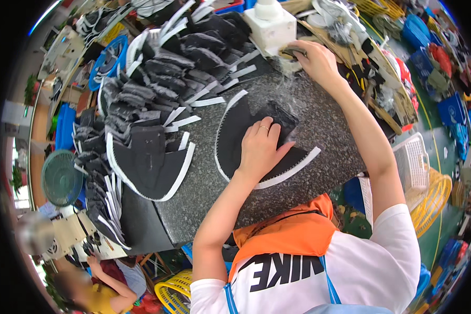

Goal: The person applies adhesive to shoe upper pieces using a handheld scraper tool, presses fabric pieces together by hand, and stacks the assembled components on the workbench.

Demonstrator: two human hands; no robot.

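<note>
A black curved cloth piece with a white zigzag-stitched edge strip (226,141), like a shoe upper, lies flat on the speckled grey tabletop (199,157). On its middle rests my left hand (261,146), fingers stretched out, pressing it down. A dark patch shows just beyond those fingertips. At the far side of the table, my right hand (318,64) is closed round a small flat brownish thing (295,51) that I cannot make out. It is beside the base of a white square plastic container (271,31), over a spot with whitish dried smears.
A similar black piece (149,162) lies to the left, overlapping a large heap of such pieces (167,78). A green fan (63,178) stands farther left. White and yellow baskets (411,167) stand at the right. Another person (112,293) works at the lower left.
</note>
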